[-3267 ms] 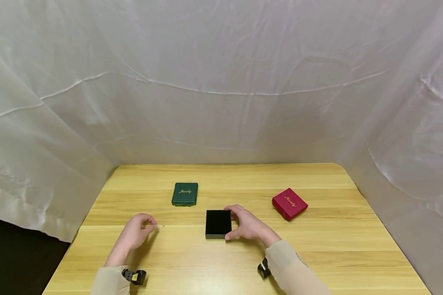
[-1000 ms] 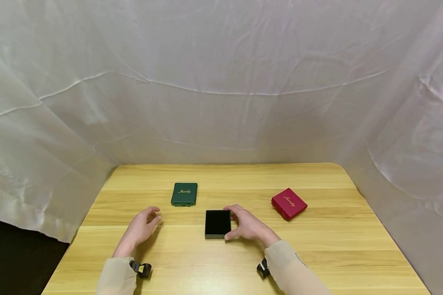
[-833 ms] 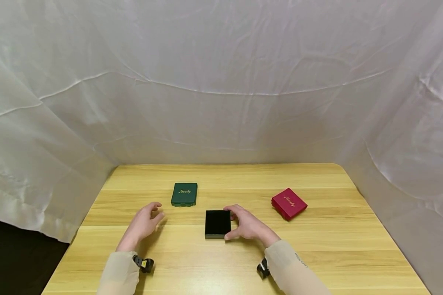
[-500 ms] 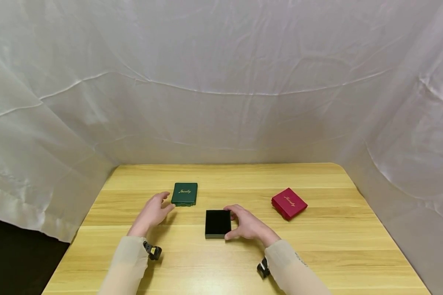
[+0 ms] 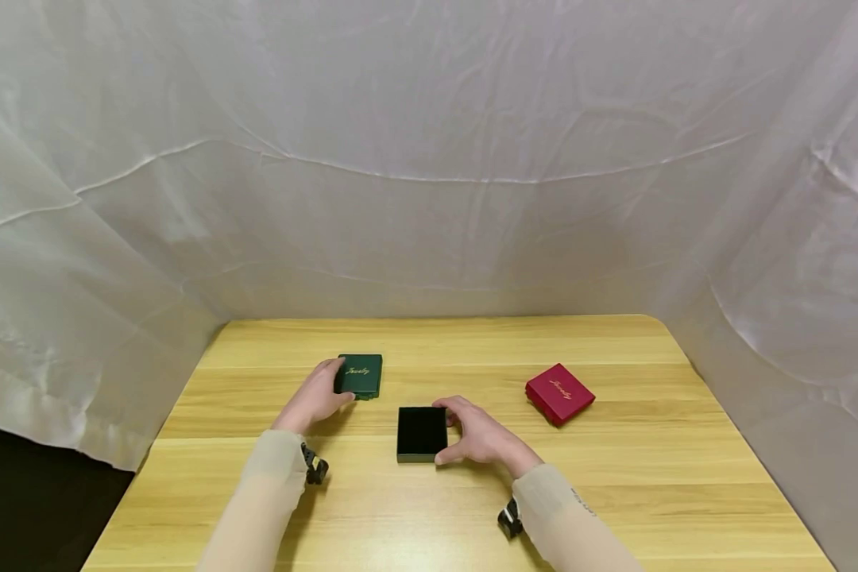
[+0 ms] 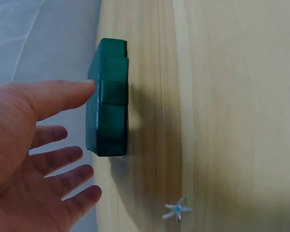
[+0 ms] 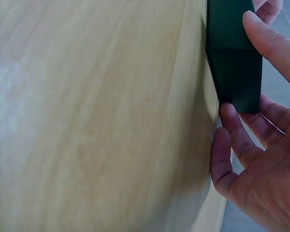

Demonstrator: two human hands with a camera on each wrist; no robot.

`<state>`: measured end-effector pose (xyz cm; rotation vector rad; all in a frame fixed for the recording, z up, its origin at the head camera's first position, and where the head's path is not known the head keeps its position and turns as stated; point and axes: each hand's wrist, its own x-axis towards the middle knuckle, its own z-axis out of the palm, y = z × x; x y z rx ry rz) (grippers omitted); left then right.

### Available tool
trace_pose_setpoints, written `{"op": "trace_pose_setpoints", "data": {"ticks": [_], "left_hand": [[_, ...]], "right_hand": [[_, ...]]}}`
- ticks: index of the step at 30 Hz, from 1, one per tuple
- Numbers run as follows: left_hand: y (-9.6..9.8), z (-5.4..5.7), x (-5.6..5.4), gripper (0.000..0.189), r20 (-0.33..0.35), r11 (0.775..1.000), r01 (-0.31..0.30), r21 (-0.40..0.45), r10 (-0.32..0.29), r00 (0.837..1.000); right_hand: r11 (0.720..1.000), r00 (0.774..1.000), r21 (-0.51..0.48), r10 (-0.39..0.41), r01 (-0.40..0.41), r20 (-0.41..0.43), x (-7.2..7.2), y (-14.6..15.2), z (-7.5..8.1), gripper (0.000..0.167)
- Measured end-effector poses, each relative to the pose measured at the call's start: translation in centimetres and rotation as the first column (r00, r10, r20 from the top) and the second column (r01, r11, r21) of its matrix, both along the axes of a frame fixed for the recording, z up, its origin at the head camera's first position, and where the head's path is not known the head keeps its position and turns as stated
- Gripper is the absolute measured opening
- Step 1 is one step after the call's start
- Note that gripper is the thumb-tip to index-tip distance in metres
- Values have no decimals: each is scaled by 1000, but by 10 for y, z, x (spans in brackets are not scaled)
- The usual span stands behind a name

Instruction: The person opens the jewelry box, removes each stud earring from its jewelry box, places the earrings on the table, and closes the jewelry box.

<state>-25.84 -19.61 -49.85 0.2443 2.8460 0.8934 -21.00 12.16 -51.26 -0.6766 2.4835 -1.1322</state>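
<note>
My left hand [image 5: 316, 394] reaches around the near left corner of a flat green jewelry box lid [image 5: 361, 375] with gold lettering. In the left wrist view, its thumb tip overlaps the lid's ribbed front wall [image 6: 111, 128], and the other fingers [image 6: 70, 179] spread fairly straight beside it. My right hand [image 5: 474, 434] holds a dark green box base [image 5: 422, 434] with a black lining by its right end. The right wrist view has the thumb [image 7: 268, 36] along one side of that base [image 7: 234, 72] and fingertips at its end and far side.
A red jewelry box [image 5: 560, 394] sits turned at an angle on the wooden table [image 5: 658, 477], to the right. A tiny star-shaped whitish piece [image 6: 178, 209] lies on the table near the green lid. Pale cloth [image 5: 429, 238] hangs behind the table.
My left hand has moved forward and right from the left of the table to the green lid, its fingers uncurling. My right hand and the box base have stayed in place.
</note>
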Motion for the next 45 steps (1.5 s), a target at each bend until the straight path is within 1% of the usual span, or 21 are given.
{"op": "trace_pose_setpoints", "data": {"ticks": [3,7,12,16,20,27,32,37,45], "left_hand": [[2,-1,-5,83,-4,1000,18,-16,-18,1000],[5,-1,-9,89,15,999,30,-27,-30,999],[8,-3,-12,87,44,998,41,-47,-39,998],[7,-5,-13,84,47,998,44,-50,-42,998],[7,-5,-13,84,39,998,42,-37,-41,998],[9,1,-10,91,73,1000,20,-21,-19,997],[9,0,-9,93,78,999,26,-31,-23,997],[10,0,-9,91,86,999,32,-37,-28,996],[10,0,-7,91,54,999,27,-46,-24,998]], "right_hand": [[1000,1000,0,3,-3,-5,0,0,0,84],[1000,1000,-3,6,-6,-4,0,0,0,84],[1000,1000,0,1,-1,-1,1,0,0,84],[1000,1000,-4,5,-5,-1,0,-1,0,85],[1000,1000,-5,3,-3,0,0,-1,0,85],[1000,1000,-6,0,0,1,0,-1,0,84],[1000,1000,-6,2,-2,-2,1,-1,0,84],[1000,1000,-8,4,-5,-7,1,0,-1,84],[1000,1000,-1,2,-2,-18,2,0,0,83]]}}
